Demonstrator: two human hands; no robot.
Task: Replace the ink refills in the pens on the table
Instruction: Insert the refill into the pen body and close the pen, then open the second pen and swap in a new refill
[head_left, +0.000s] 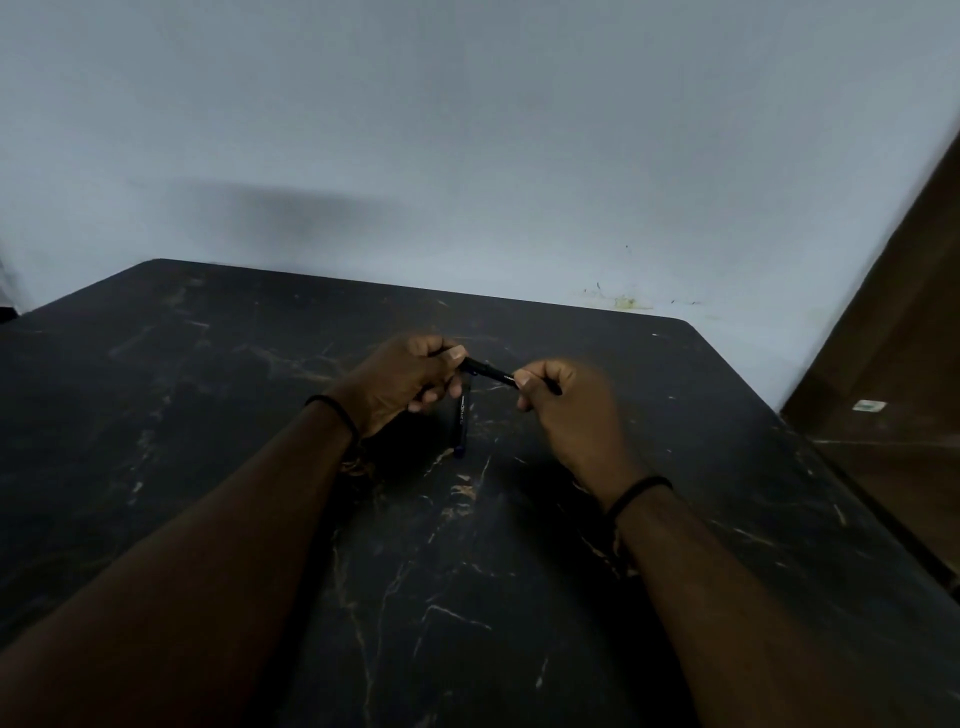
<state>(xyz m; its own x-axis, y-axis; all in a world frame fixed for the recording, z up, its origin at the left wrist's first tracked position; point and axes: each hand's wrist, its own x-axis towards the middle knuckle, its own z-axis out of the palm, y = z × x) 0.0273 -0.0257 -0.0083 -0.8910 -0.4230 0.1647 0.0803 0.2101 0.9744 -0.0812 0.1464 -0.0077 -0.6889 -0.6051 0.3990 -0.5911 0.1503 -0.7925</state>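
Head view: left hand (402, 382) and right hand (558, 397) each curl round one end of a black pen (488, 370), held level just above the dark marbled table (519, 597). A second pen (461, 421) lies on the table below and between the hands, blue tip toward the person.

Both ends of the black pen (491, 372) are hidden inside the left hand (410, 379) and right hand (563, 397).

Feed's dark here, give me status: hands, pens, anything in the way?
Left hand and right hand both gripping black pen, one at each end. Second pen lying on table beneath. Nothing obstructing.
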